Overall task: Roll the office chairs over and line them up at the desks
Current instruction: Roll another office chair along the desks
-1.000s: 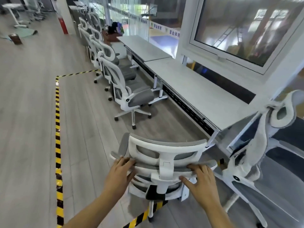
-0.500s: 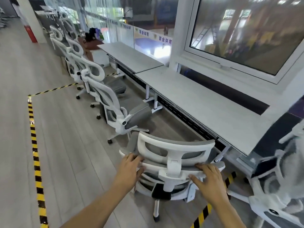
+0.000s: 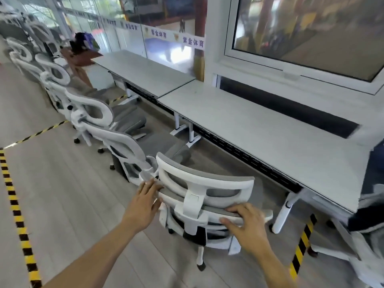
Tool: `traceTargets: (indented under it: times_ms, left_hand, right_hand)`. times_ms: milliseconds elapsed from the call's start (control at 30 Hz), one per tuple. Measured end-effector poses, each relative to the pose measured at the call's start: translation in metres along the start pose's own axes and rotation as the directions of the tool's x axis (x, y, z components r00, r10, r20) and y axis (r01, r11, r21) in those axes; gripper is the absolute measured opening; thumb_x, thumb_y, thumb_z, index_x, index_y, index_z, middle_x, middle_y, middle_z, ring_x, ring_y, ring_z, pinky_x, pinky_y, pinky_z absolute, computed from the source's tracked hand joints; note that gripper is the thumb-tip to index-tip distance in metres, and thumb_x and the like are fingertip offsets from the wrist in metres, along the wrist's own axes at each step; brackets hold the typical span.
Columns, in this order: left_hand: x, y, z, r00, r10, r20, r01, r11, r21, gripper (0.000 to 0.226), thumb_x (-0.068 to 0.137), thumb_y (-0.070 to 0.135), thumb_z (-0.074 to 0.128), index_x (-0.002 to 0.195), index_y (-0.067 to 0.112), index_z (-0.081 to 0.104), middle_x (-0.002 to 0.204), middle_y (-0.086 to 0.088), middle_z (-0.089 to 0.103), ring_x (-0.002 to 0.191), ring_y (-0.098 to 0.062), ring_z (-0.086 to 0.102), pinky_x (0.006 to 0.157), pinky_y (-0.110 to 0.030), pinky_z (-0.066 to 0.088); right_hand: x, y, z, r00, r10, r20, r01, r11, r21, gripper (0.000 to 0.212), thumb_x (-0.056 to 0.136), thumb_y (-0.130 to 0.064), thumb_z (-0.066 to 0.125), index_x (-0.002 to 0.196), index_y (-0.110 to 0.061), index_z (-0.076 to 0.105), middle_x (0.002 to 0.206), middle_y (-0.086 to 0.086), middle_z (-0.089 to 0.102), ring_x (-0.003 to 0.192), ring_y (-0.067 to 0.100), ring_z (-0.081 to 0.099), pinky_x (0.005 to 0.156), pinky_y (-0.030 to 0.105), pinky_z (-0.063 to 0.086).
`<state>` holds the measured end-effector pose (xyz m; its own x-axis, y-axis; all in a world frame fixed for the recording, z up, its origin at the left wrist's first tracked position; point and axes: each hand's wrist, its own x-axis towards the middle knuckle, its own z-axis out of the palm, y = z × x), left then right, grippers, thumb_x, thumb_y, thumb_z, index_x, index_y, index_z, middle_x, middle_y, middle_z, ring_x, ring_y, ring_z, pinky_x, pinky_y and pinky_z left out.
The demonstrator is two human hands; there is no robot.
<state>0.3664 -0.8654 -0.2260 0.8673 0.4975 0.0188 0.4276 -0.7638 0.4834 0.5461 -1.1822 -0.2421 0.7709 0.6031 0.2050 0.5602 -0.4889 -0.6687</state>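
A white office chair with grey mesh (image 3: 204, 185) stands right in front of me, its back toward me, facing the near grey desk (image 3: 270, 134). My left hand (image 3: 145, 204) grips the left end of its backrest top. My right hand (image 3: 247, 225) holds the right end of the same bar. To its left, close by, a row of matching chairs (image 3: 116, 138) is lined up along the desks, the nearest almost touching the chair I hold. A second grey desk (image 3: 143, 69) joins the near one farther back.
Yellow-and-black floor tape (image 3: 14, 204) runs along the left, and another strip (image 3: 301, 246) lies by the white desk leg (image 3: 284, 213). Another white chair (image 3: 365, 235) sits at the right edge. A brown stand (image 3: 81, 59) is at the far end. Windows line the wall behind the desks.
The chair in my hands has rolled forward and left, closing up on the last chair of the row and nearing the desk. The chair on the right has slid toward the frame's edge.
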Motion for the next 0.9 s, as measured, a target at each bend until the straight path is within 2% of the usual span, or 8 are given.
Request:
traceTargets:
  times_ms: [133,233,300,367,467,600,733,900]
  left_hand:
    - [0.056,-0.032,-0.018,1.0,0.013,0.018,-0.012,1.0,-0.019,0.042,0.099,0.033,0.05,0.14,0.033,0.042,0.163,0.007,0.018,0.153,-0.017,0.003,0.124,-0.04,0.015]
    - [0.078,-0.061,-0.026,1.0,0.011,0.004,-0.01,0.997,-0.077,0.043,0.099,0.025,0.05,0.141,0.032,0.043,0.164,0.006,0.015,0.153,-0.017,0.009,0.121,-0.044,0.023]
    - [0.099,-0.077,-0.033,1.0,0.03,-0.007,-0.031,0.997,-0.072,0.042,0.098,0.026,0.05,0.139,0.034,0.042,0.165,0.002,0.017,0.153,-0.02,0.014,0.119,-0.047,0.028]
    - [0.123,-0.091,-0.039,0.998,0.056,0.003,-0.056,0.997,-0.054,0.042,0.098,0.026,0.05,0.139,0.033,0.043,0.164,-0.001,0.02,0.152,-0.024,0.017,0.119,-0.047,0.026]
    - [0.145,-0.108,-0.045,0.996,0.089,0.032,-0.088,0.996,-0.012,0.042,0.099,0.028,0.049,0.14,0.033,0.042,0.164,-0.001,0.021,0.151,-0.026,0.019,0.119,-0.047,0.026]
    - [0.159,-0.124,-0.055,0.983,0.168,0.068,-0.169,0.985,0.013,0.044,0.101,0.033,0.045,0.144,0.03,0.039,0.165,-0.004,0.019,0.151,-0.029,0.021,0.12,-0.047,0.023]
    - [0.172,-0.133,-0.067,0.967,0.234,0.095,-0.24,0.969,0.054,0.058,0.094,0.049,0.032,0.144,0.022,0.043,0.161,-0.014,0.028,0.147,-0.033,0.028,0.117,-0.049,0.028]
    - [0.164,-0.13,-0.076,0.948,0.27,0.17,-0.289,0.952,0.098,0.06,0.092,0.03,0.059,0.148,0.017,0.042,0.159,-0.016,0.032,0.144,-0.038,0.032,0.117,-0.05,0.028]
  right_hand:
    - [0.03,-0.032,0.037,0.997,0.053,-0.063,-0.057,0.996,-0.068,0.043,0.08,-0.077,0.054,0.097,-0.04,0.068,0.1,-0.023,0.055,0.096,0.004,0.053,0.092,0.034,0.035]
    - [0.049,-0.052,0.064,0.994,0.085,-0.064,-0.09,0.993,-0.077,0.042,0.081,-0.076,0.054,0.098,-0.04,0.066,0.102,-0.021,0.054,0.097,0.01,0.053,0.092,0.036,0.037]
    - [0.065,-0.066,0.076,0.995,0.085,-0.059,-0.089,0.994,-0.069,0.042,0.082,-0.075,0.053,0.101,-0.04,0.066,0.104,-0.021,0.052,0.099,0.005,0.049,0.096,0.033,0.034]
    - [0.08,-0.078,0.086,0.993,0.101,-0.06,-0.106,0.991,-0.078,0.045,0.083,-0.077,0.051,0.104,-0.039,0.065,0.107,-0.021,0.051,0.101,0.003,0.046,0.097,0.029,0.03]
    - [0.086,-0.091,0.1,0.986,0.135,-0.096,-0.143,0.986,-0.089,0.052,0.083,-0.081,0.044,0.106,-0.038,0.064,0.108,-0.02,0.052,0.103,0.005,0.048,0.096,0.024,0.027]
    - [0.089,-0.112,0.117,0.973,0.193,-0.127,-0.209,0.97,-0.126,0.037,0.088,-0.067,0.057,0.112,-0.039,0.063,0.112,-0.019,0.052,0.107,0.007,0.048,0.101,0.03,0.031]
    - [0.088,-0.135,0.13,0.949,0.251,-0.189,-0.287,0.939,-0.191,0.034,0.093,-0.06,0.055,0.119,-0.037,0.062,0.117,-0.019,0.051,0.113,0.01,0.044,0.102,0.026,0.027]
    - [0.073,-0.162,0.148,0.897,0.288,-0.335,-0.385,0.881,-0.275,0.035,0.099,-0.048,0.051,0.126,-0.029,0.063,0.122,-0.012,0.059,0.12,0.016,0.048,0.11,0.03,0.028]
